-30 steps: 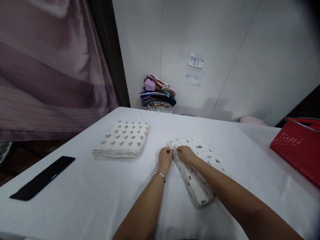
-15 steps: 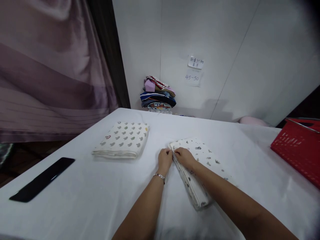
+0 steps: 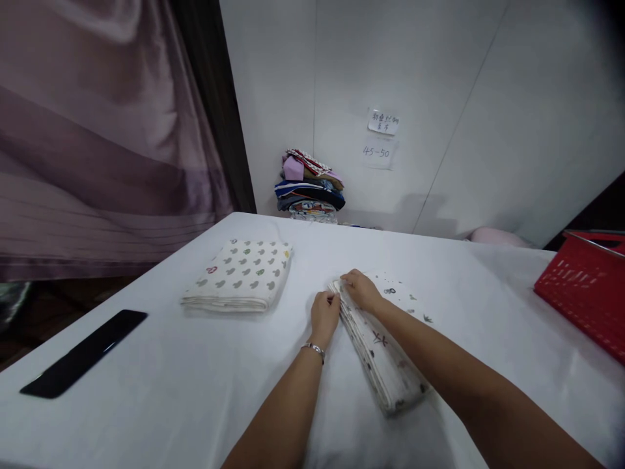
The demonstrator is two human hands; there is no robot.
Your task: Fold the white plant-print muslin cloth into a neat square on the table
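A folded white cloth with small dark prints (image 3: 381, 352) lies on the white table (image 3: 195, 391) in front of me. My left hand (image 3: 324, 315), with a bracelet at the wrist, pinches the cloth's near left edge, fingers closed. My right hand (image 3: 360, 289) rests on the cloth's far left corner with its fingers curled over the layers. A second folded cloth, white with grey, green and red prints (image 3: 240, 273), lies apart to the left.
A flat black object (image 3: 83, 353) lies near the table's left edge. A red plastic basket (image 3: 586, 293) stands at the right. A stack of coloured clothes (image 3: 309, 186) sits by the wall under paper notes (image 3: 381, 137). A purple curtain (image 3: 97, 130) hangs left.
My right hand has slid a little farther away along the cloth's edge to its far corner. My left hand has stayed at the edge.
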